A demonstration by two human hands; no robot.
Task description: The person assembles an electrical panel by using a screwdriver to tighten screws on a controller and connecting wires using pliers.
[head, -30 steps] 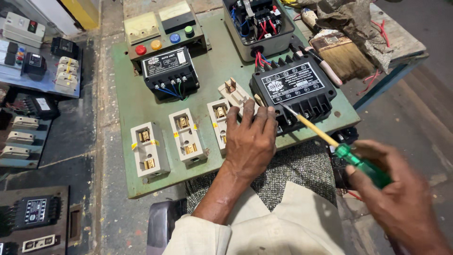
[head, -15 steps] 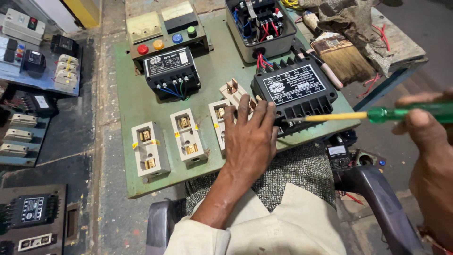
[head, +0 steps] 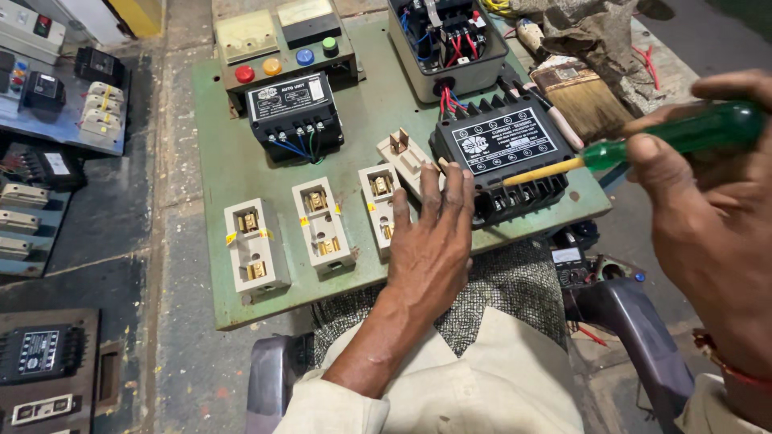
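fuse blocks (head: 322, 229) on panel (head: 233, 161), brush (head: 583, 100) behind

White labels (head: 492, 142) on black units

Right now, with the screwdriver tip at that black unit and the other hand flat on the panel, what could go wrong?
The screwdriver tip lies close to the left hand fingertips, so a slip might jab them. The metal shaft could bridge terminals on the black finned unit. The green panel rests on the lap and may tip.

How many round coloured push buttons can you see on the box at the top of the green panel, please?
4, in a rising row on the box front: red button at left, orange button next, blue button, then green button at right. None looks hidden.
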